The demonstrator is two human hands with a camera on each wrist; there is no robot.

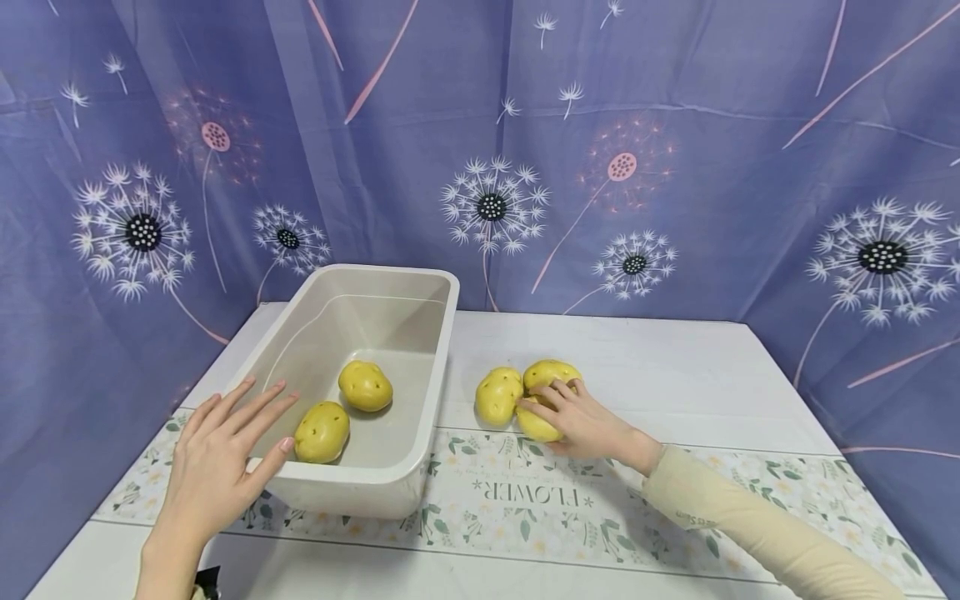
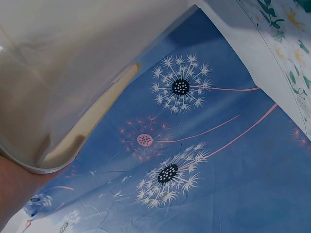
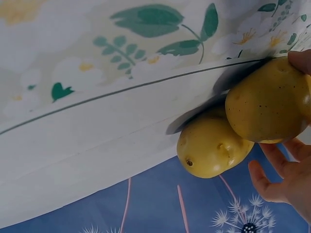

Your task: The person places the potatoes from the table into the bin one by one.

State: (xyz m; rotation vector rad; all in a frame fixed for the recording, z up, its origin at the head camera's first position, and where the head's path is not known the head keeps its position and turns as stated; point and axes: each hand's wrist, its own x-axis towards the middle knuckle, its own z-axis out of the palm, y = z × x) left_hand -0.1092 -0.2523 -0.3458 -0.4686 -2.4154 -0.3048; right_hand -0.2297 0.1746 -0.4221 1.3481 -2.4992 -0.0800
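Observation:
Three yellow potatoes lie close together on the table right of a bin: one on the left [image 1: 498, 397], one at the back [image 1: 551, 375] and a front one [image 1: 538, 421]. The right hand [image 1: 588, 421] lies over the front potato, its fingers curved round it; in the right wrist view the hand [image 3: 286, 174] has thumb and fingers about the nearer potato [image 3: 267, 104], with another potato [image 3: 211, 148] behind. The left hand [image 1: 217, 467] rests with spread, straight fingers at the near left rim of the grey bin [image 1: 442, 375]. Inside lie two potatoes [image 1: 365, 386] [image 1: 322, 432].
The white table [image 1: 637, 350] carries a floral runner [image 1: 525, 508] printed with lettering. A blue-purple dandelion curtain [image 1: 480, 100] hangs behind and at both sides. In the left wrist view the bin's wall [image 2: 58, 82] fills the upper left.

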